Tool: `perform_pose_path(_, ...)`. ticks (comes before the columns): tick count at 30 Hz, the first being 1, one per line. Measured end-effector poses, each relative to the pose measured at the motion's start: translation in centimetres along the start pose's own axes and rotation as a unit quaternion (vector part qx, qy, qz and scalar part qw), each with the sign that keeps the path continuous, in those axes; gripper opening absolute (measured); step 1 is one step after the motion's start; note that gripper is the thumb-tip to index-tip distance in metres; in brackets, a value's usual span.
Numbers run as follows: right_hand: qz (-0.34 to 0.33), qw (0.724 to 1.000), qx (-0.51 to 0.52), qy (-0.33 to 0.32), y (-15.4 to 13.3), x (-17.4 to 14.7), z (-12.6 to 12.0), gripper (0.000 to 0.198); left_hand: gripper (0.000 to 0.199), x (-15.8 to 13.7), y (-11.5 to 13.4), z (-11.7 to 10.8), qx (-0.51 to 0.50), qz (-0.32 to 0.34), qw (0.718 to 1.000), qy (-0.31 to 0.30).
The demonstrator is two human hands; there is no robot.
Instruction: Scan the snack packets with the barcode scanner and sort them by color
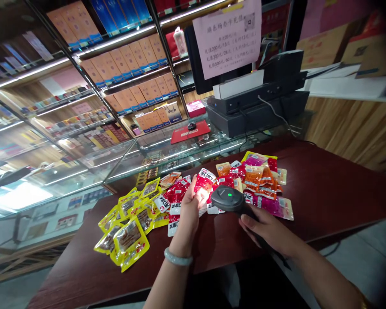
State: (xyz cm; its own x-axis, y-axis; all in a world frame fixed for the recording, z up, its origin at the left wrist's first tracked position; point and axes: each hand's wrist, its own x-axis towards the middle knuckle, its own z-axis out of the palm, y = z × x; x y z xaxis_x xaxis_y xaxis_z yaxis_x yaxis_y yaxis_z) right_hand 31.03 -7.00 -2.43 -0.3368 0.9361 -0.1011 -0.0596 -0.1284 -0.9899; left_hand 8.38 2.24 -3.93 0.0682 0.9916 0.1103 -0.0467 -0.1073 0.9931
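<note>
My left hand (190, 204) is closed on a small red and white snack packet (205, 180), held up above the table. Bright light from the scanner falls on the packet's lower part. My right hand (265, 227) is wrapped round the handle of a black barcode scanner (228, 198), whose green light is lit. The scanner's head is just right of the packet and points at it. Yellow snack packets (131, 234) lie in a heap to the left, with red packets (176, 191) beside my left hand. Orange packets (255, 177) and purple packets (273, 207) are piled behind the scanner.
The dark red table (328, 180) carries the packets. Behind it is a glass display counter (161, 150) with a red mouse pad (190, 132), a black mouse (191, 125) and a black cash register (260, 107) with cables. Shelves of orange boxes (125, 60) line the wall.
</note>
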Motion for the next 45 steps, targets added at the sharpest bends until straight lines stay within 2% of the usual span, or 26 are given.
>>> perform_pose_path(3,0.007,0.999,0.017,0.039,0.6,-0.3,-1.2,0.041,0.082,1.9,-0.9,0.5,0.170,-0.004,0.986,0.003)
perform_pose_path(7,0.009,0.997,0.028,0.068,1.5,-0.6,-2.4,0.040,0.095,3.9,-2.4,2.1,0.417,-0.025,0.908,0.033)
perform_pose_path(11,0.013,0.996,0.040,0.073,1.9,-0.4,-2.7,0.043,0.086,4.2,-3.1,5.2,0.538,-0.056,0.841,-0.001)
perform_pose_path(14,0.008,0.996,0.054,0.073,1.9,-0.2,-3.0,0.045,0.084,4.6,-3.0,7.4,0.578,-0.039,0.815,-0.035)
perform_pose_path(17,0.009,0.994,0.071,0.082,2.1,-0.3,-3.6,0.046,0.083,5.7,-3.0,9.1,0.575,-0.023,0.815,-0.060)
perform_pose_path(26,0.056,0.984,0.114,0.121,2.6,-1.1,-5.7,0.053,0.087,8.8,-4.1,14.5,0.514,-0.007,0.851,-0.103)
perform_pose_path(31,0.048,0.983,0.127,0.123,2.8,-0.9,-6.0,0.056,0.085,10.1,-4.4,17.0,0.476,-0.023,0.875,-0.088)
perform_pose_path(33,0.037,0.984,0.129,0.114,2.9,-0.8,-6.1,0.055,0.075,10.8,-4.1,16.8,0.468,-0.003,0.880,-0.080)
perform_pose_path(36,0.022,0.985,0.136,0.103,3.0,-0.8,-6.2,0.052,0.065,11.9,-3.4,14.5,0.492,0.019,0.870,-0.029)
perform_pose_path(38,0.025,0.984,0.143,0.103,3.1,-0.8,-6.2,0.053,0.069,12.5,-2.9,12.2,0.517,0.009,0.855,0.025)
perform_pose_path(40,0.032,0.983,0.147,0.109,3.2,-0.7,-6.2,0.053,0.075,12.7,-2.7,10.1,0.532,-0.015,0.845,0.055)
perform_pose_path(42,0.031,0.982,0.147,0.116,3.3,-0.4,-6.3,0.051,0.078,12.6,-2.9,9.0,0.538,-0.023,0.842,0.035)
perform_pose_path(45,0.029,0.980,0.150,0.128,3.1,0.2,-6.8,0.049,0.075,11.7,-3.6,9.5,0.528,0.010,0.848,-0.040)
